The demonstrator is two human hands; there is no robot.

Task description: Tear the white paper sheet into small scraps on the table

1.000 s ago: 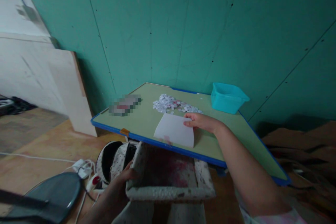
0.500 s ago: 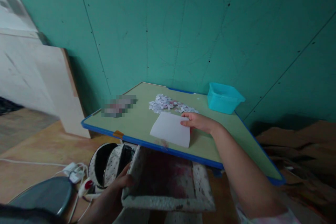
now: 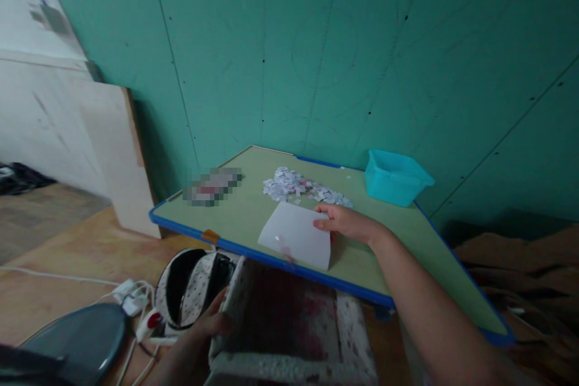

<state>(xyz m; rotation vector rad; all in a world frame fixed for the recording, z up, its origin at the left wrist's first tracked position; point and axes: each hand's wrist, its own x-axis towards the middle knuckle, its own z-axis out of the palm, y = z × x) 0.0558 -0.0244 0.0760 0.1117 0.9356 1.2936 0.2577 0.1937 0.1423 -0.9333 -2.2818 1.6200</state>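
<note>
A sheet of white paper [image 3: 296, 235] lies near the front edge of the green table [image 3: 239, 223]. My right hand [image 3: 341, 221] grips its right side, thumb on top and the other fingers partly hidden. Just behind the sheet is a pile of small white paper pieces [image 3: 284, 184]. Below the table edge, my left hand [image 3: 215, 319] is closed on the left side of a worn, paint-stained white box frame [image 3: 289, 365] with a dark reddish inside.
A turquoise bin [image 3: 395, 181] stands at the table's back right. A pixelated item [image 3: 215, 186] lies on the left. On the floor are a spotted bag [image 3: 194, 295], a power strip [image 3: 129, 297] and a grey stool top [image 3: 79, 344]. Brown cardboard [image 3: 520, 259] is heaped at right.
The view has shifted a little, moving the table rightward and down in the picture. The paper's front edge has come closer to the table's edge. Both hands keep their holds.
</note>
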